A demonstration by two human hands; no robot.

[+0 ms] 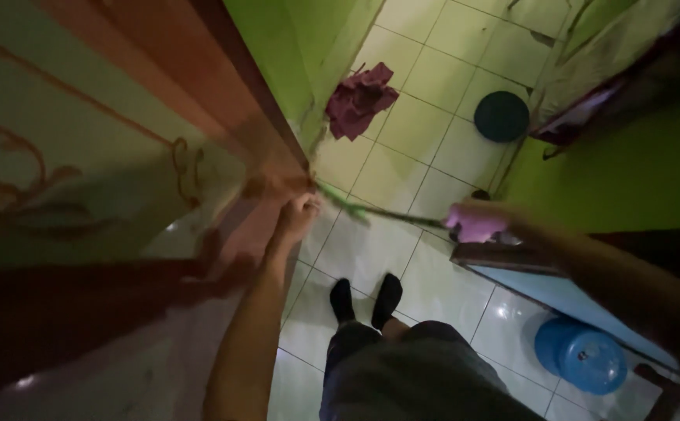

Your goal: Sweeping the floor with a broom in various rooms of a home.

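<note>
Two hands on one thin green cord, stretched level between a curtain and a doorway.

Left hand [297,214] is clenched on the near end of the thin green cord [355,208], right at the hanging edge of the sheer peach-and-cream patterned curtain [121,179]; right hand [476,218] is closed around a blurred pink lump [474,226] at the cord's far end, what it is I cannot tell. The cord looks light and limp, stiff only while pulled taut, so the ends seem the best grip. Below stand black-socked feet [367,300] on the pale tiled floor [425,117]. Further out, a maroon cloth [359,100] lies by the green wall [293,47], with a dark round lid [502,116] beyond and a blue water jug [581,355] at the lower right.
</note>
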